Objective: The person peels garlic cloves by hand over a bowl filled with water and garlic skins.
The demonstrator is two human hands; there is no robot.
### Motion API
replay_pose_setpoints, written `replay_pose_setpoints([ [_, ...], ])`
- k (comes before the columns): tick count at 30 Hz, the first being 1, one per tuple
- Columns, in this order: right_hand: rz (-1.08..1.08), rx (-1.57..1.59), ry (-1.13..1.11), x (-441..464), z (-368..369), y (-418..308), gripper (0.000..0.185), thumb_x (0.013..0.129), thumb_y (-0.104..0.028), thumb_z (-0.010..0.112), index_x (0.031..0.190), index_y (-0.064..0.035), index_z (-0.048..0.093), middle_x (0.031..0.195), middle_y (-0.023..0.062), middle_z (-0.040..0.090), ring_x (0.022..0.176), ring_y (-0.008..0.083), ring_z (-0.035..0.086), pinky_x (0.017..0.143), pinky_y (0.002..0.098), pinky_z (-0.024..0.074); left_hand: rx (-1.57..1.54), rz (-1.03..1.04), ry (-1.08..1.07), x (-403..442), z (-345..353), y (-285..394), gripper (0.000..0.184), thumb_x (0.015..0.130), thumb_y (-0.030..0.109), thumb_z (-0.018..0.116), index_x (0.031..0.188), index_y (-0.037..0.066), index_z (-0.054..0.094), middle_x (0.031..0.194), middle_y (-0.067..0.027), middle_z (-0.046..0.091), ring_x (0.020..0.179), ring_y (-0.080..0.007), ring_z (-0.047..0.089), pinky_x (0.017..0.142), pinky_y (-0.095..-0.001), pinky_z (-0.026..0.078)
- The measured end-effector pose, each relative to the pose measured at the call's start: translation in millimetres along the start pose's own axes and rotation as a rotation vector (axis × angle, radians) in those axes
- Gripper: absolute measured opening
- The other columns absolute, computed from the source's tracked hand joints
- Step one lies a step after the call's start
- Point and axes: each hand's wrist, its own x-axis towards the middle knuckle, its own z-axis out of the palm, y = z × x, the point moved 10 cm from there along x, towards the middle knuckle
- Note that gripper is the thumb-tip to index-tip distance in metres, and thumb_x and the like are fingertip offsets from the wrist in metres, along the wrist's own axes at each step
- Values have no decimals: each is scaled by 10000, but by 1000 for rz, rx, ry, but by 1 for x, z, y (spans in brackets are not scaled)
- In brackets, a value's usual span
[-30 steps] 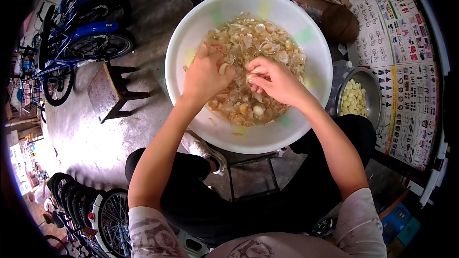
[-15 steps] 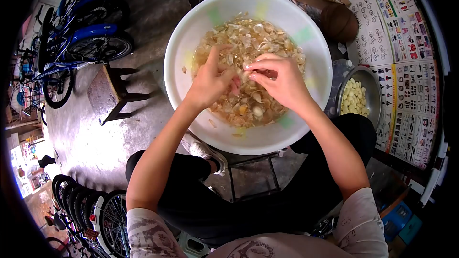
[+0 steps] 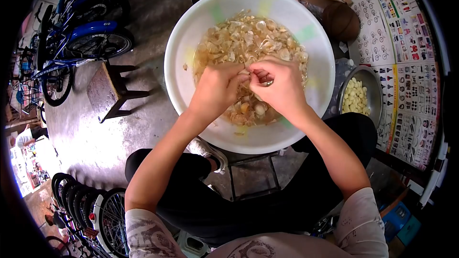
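Observation:
A wide white basin holds water with garlic skins and some unpeeled garlic cloves floating in it. Over its middle, my left hand and my right hand meet fingertip to fingertip. Between them is a small pale garlic clove, mostly covered by the fingers. The thumb and fingers of my right hand pinch it from the right, while my left fingers curl closed against it from the other side.
To the right of the basin stands a steel bowl with peeled garlic cloves. A small wooden stool is at the left, with blue bicycles behind it. A brown ball and a printed poster are at the right.
My left hand has moved right and its raised index finger has curled in, so both hands now come together on the clove. The view has shifted slightly.

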Motion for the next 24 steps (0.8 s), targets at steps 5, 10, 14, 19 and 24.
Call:
replay_pose_setpoints([
  [5, 18, 28, 1, -2, 5, 1, 138, 711, 48, 665, 846, 20, 662, 774, 116, 668, 647, 227, 683, 599, 309, 554, 176, 125, 26, -4, -1, 14, 53, 828, 10, 623, 862, -30, 619, 819, -197, 628, 748, -400, 621, 653, -447, 505],
  [10, 50, 32, 27, -3, 6, 5, 191, 714, 85, 678, 896, 32, 656, 819, 86, 687, 690, 130, 686, 616, 247, 573, 405, 161, 39, -8, 2, 24, 97, 824, 11, 617, 919, -9, 617, 840, -189, 612, 747, -394, 625, 651, -450, 520],
  [14, 117, 77, -19, -7, 10, 12, 201, 711, 84, 673, 902, 28, 655, 831, 69, 680, 699, 120, 673, 623, 246, 573, 344, 190, 16, -7, 3, 23, 132, 806, -9, 608, 938, -20, 605, 834, -185, 603, 752, -389, 625, 636, -449, 521],
  [19, 151, 210, -6, -8, 9, 12, 180, 690, 49, 669, 863, 19, 629, 728, 82, 632, 618, 156, 635, 584, 273, 531, 341, 194, -12, -9, 3, 30, 126, 789, -39, 596, 914, -25, 594, 822, -188, 596, 755, -391, 619, 640, -454, 518],
  [24, 117, 185, -35, -12, 8, 13, 223, 695, 89, 651, 904, 15, 626, 806, 37, 620, 688, 71, 607, 585, 215, 520, 249, 209, 4, -10, 1, 33, 153, 776, -84, 581, 918, -30, 596, 812, -193, 588, 738, -399, 608, 652, -463, 513],
])
